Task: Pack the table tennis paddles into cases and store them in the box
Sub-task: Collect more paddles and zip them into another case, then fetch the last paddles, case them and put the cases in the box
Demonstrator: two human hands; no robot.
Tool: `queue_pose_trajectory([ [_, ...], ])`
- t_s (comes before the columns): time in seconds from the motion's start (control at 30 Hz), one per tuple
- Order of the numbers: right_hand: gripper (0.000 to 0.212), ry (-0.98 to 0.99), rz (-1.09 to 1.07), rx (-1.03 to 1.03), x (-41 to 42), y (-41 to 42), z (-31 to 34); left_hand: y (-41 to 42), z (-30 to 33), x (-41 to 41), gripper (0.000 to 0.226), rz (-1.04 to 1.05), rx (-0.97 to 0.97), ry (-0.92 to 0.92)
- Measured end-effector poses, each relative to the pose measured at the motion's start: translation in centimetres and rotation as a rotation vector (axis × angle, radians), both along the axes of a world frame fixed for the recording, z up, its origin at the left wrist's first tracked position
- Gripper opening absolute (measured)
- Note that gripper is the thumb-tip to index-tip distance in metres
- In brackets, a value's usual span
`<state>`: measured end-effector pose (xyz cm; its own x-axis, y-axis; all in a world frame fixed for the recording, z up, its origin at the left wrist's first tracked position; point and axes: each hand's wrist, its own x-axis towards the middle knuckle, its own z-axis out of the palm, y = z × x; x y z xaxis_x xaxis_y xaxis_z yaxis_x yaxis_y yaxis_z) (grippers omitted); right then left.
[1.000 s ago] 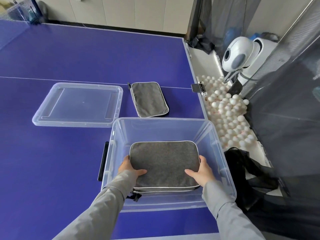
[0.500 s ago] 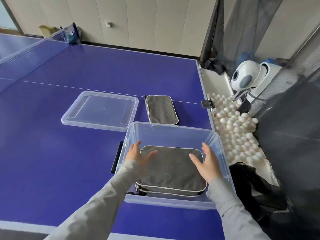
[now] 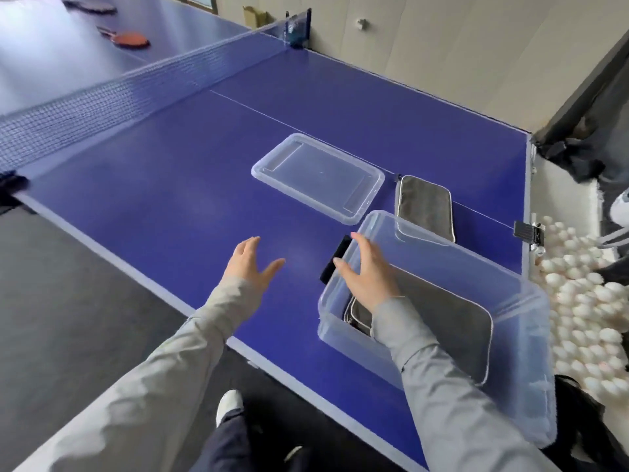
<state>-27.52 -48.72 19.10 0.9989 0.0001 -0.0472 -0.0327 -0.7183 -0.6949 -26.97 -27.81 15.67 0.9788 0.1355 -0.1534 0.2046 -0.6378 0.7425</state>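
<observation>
Both hands are empty w/ fingers spread wide, holding nothing. The left hand hangs over the bare blue table, apart from everything. The right hand floats over the near-left corner of the clear box, w/ its fingertips close to the rim and to the black clip on the box side; I can't tell if it touches the rim. Just under and to the right of that hand, a gray case lies flat on the box floor, so one case looks stored; whether a paddle is inside it can't be seen. Past the right hand, behind the far wall of the box, a 2nd gray case lies on the table, touching or nearly touching the box. It's likely next to go in, and it sits close so it's easy to grab. The clear lid lies flat on the table ahead of both hands, set aside prob. so the box stays open for packing. Far ahead of the left hand, past the net, a red paddle lies on the other half of the table, so more packing may be left. The empty hands look ready to reach for the next thing. Lots of white balls sit off to the right of the box, not part of this job.
</observation>
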Motion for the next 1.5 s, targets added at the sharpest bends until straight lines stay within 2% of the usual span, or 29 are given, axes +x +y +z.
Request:
queue_pose_trajectory([
  [0.27, 0.053, 0.153, 0.435, -0.108, -0.2, 17.5, -3.9, 14.7, -7.4, -7.2, 0.067, 0.192, 0.050, 0.247],
  [0.53, 0.049, 0.427, 0.893, -0.482, -3.7, 36.0, -10.7, 30.0, -13.8, -17.4, 0.064, 0.313, 0.156, 0.617],
  [0.63, 0.047, 0.458, 0.940, -0.617, -4.3, 40.4, -12.7, 34.7, -14.8, -20.4, 0.063, 0.357, 0.184, 0.692],
  [0.77, 0.045, 0.475, 0.983, -0.753, -4.2, 45.2, -14.4, 39.6, -15.9, -24.8, 0.064, 0.456, 0.097, 0.765],
  [1.0, 0.047, 0.479, 1.025, -0.763, -3.5, 53.5, -16.4, 45.4, -17.1, -29.3, 0.063, 0.682, -0.063, 0.874],
  [1.2, 0.047, 0.534, 1.078, -0.750, -1.1, 62.4, -18.7, 52.0, -17.8, -27.5, 0.061, 0.809, -0.138, 0.904],
  [1.5, 0.046, 0.574, 1.087, -0.705, 6.9, 78.3, -20.1, 68.6, -16.1, -19.1, 0.063, 0.960, -0.152, 0.798],
])
